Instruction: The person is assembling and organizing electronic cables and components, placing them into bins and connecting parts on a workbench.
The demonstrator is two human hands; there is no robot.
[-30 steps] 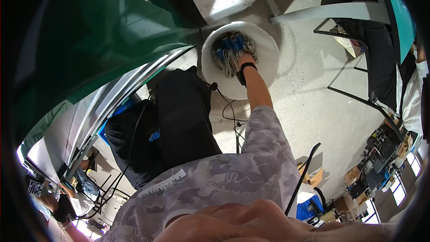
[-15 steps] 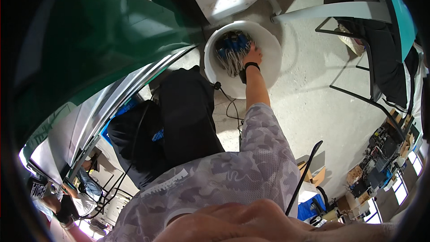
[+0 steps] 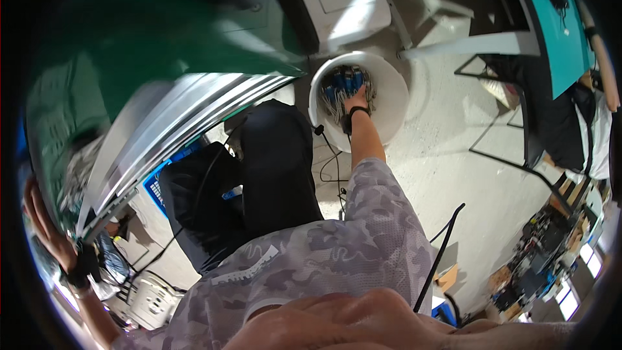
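My right hand (image 3: pixel 356 99) reaches down into a white round bin on the floor. Its fingers close on a bundle of grey cables with blue connectors (image 3: pixel 337 89) lying inside; some fingertips are hidden among them. The white bin (image 3: pixel 392 100) stands just beyond my knees. Far to the left, my left hand (image 3: pixel 48 230) is raised beside the edge of the green table (image 3: pixel 214 45), fingers stretched out and nothing in them. Dark objects, blurred, lie on the table close to that hand.
A white cabinet (image 3: pixel 346 6) stands behind the bin. A black-framed chair (image 3: pixel 547 104) is at the right by a turquoise surface (image 3: pixel 557 39). Thin black cords (image 3: pixel 334 155) hang beside my knee. A blue crate (image 3: pixel 154 183) sits under the table. Equipment is piled at the far right.
My right hand has shifted left within the bin, onto the cables. My left hand has risen toward the table edge with its fingers spread. The view has shifted slightly.
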